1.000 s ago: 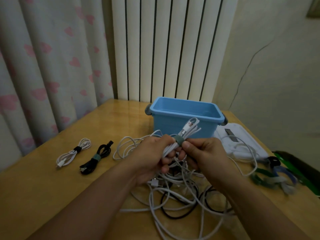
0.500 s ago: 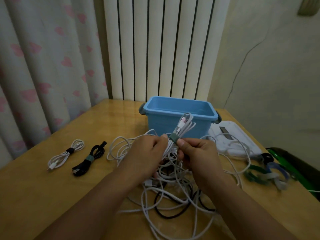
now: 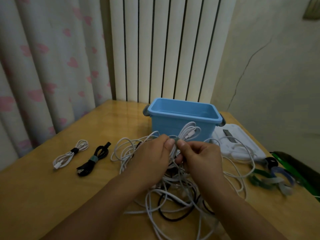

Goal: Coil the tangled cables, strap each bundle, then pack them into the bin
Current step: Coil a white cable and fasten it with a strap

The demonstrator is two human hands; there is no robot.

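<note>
Both hands, left grip and right grip, pinched on white coil; strap best pulled snug, loops kept aligned.

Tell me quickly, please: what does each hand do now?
Left hand: fingers grip the white coil just left of its strap.
Right hand: thumb and fingers pinch the strap.

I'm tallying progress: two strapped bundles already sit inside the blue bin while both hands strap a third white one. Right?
Not quite. The head view shows the two strapped bundles, white and black, lying on the table left of the blue bin. Both hands, left and right, do hold the third white bundle.
</note>
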